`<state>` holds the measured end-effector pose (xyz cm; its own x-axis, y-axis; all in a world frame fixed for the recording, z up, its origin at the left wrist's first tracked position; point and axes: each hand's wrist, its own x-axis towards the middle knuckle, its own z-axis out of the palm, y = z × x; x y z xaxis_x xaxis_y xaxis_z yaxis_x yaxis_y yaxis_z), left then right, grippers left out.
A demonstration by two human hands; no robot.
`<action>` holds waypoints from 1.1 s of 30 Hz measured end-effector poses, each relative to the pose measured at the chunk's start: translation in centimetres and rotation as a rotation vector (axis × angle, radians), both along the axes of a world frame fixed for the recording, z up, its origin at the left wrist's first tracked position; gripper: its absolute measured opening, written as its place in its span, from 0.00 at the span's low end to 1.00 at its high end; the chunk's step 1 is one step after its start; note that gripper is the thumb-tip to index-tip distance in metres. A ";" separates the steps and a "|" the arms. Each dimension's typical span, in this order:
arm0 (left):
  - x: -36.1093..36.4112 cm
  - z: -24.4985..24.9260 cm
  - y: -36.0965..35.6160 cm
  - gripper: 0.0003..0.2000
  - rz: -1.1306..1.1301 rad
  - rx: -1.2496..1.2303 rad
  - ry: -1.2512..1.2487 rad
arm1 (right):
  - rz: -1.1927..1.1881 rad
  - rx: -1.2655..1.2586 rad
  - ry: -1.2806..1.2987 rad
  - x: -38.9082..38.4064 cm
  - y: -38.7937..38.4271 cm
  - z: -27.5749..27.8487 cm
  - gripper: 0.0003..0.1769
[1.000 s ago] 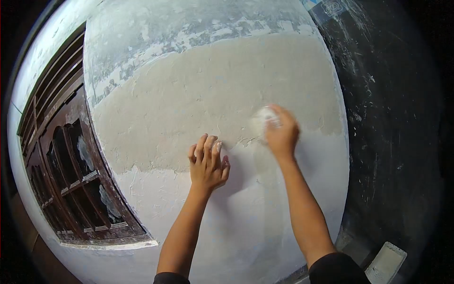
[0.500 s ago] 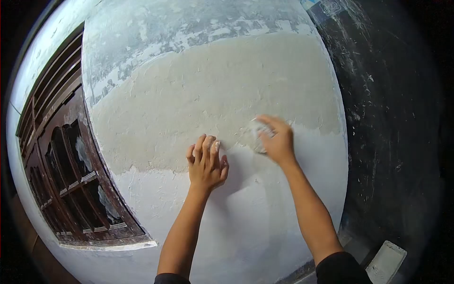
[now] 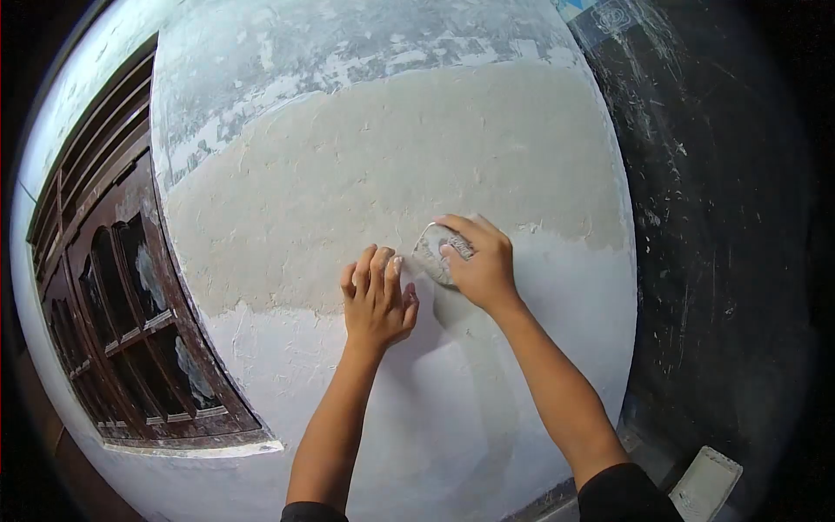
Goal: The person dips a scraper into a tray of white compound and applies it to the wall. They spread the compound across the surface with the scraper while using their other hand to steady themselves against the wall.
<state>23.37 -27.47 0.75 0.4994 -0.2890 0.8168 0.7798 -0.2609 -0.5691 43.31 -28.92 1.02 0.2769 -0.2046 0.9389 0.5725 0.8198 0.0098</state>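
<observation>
One scraper [image 3: 432,254] is gripped in my right hand [image 3: 484,264]; my left hand [image 3: 377,298], half-open, holds nothing.

A white plastered wall [image 3: 261,357] carries a broad beige, slightly mottled plaster band [image 3: 400,148], with patchy blue-grey and white streaks above it. The dark reddish-brown wooden window [image 3: 139,322] has worn, whitish scuffs. The black wall [image 3: 722,217] is flecked with white. The flat rounded scraper [image 3: 432,258] is smeared grey-white; both sleeves [image 3: 619,494] are black.
</observation>
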 end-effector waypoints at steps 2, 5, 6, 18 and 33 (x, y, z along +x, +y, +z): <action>0.1 0.0 -0.1 0.26 0.009 -0.014 -0.002 | 0.044 -0.100 0.179 0.6 1.6 0.2 0.21; 0.0 0.3 0.1 0.26 0.018 -0.018 -0.010 | -0.044 -0.039 0.282 1.4 -1.0 1.1 0.20; 0.1 0.1 0.1 0.26 0.022 -0.024 -0.007 | -0.004 0.023 0.183 0.6 -0.5 0.7 0.20; 0.0 -0.1 0.0 0.26 0.013 -0.021 -0.005 | -0.138 -0.003 0.228 1.4 0.7 -0.9 0.21; 0.0 0.1 0.3 0.26 0.009 0.009 -0.018 | -0.052 -0.070 -0.016 -1.9 -2.2 0.2 0.20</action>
